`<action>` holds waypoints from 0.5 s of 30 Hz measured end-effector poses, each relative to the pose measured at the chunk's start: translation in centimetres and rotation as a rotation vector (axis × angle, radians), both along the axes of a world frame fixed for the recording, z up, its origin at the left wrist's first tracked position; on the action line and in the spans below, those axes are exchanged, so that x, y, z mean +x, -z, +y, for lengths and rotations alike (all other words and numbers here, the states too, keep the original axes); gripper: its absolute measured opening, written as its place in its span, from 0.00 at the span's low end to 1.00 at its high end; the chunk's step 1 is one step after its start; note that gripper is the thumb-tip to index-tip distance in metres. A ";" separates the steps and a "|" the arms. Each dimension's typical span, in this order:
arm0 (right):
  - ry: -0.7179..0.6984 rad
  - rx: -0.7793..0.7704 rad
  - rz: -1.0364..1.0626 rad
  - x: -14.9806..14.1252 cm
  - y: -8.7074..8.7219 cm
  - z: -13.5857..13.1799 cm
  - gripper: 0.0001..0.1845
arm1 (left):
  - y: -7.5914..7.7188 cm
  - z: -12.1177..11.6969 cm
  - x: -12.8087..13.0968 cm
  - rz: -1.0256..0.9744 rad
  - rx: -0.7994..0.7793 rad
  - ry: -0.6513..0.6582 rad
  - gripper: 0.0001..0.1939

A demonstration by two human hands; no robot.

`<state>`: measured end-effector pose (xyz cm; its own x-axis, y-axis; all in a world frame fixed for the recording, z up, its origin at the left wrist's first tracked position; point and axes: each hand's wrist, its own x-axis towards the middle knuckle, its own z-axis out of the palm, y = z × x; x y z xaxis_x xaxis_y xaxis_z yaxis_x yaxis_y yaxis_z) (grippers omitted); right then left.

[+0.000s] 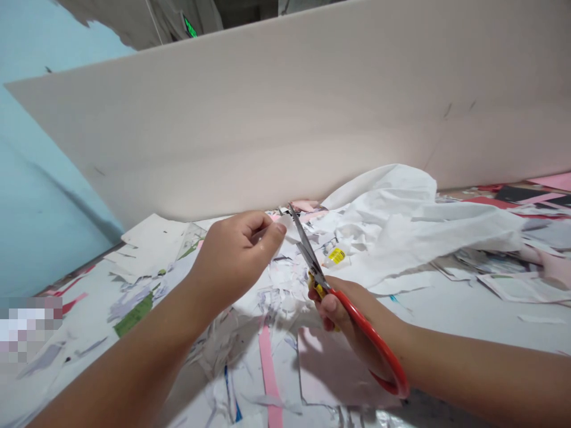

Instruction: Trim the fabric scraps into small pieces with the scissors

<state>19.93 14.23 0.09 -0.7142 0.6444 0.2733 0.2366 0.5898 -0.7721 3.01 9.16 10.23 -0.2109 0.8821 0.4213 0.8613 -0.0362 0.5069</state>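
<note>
My right hand (pixel 352 315) is closed round the red handles of a pair of scissors (pixel 312 261), whose metal blades point up and away toward the board. My left hand (pixel 232 255) pinches a small piece of white paper (pixel 283 224) between thumb and fingers, right beside the blades. Both hands hover above a heap of paper scraps (pixel 281 285) on the table.
A large pale board (pixel 312 107) stands upright along the back of the table. A crumpled white sheet (pixel 401 220) lies to the right, with a small yellow-labelled glue bottle (pixel 335 256) near it. Pink strips (pixel 267 368), green and red offcuts litter the surface. Blue wall at left.
</note>
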 end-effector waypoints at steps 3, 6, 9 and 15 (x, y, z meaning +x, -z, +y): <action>0.004 0.039 0.011 0.0 0.0 0.0 0.29 | -0.5 -0.1 0.4 0.003 -0.035 0.006 0.14; 0.008 0.042 -0.011 -0.1 -0.1 0.0 0.30 | -0.6 -0.1 0.5 -0.014 -0.042 0.006 0.14; 0.023 0.054 -0.047 -0.1 -0.1 0.0 0.32 | -0.5 -0.1 0.5 -0.030 -0.041 0.011 0.14; 0.030 0.097 -0.074 -0.2 0.0 0.1 0.34 | 0.0 0.0 0.4 -0.003 0.011 0.016 0.14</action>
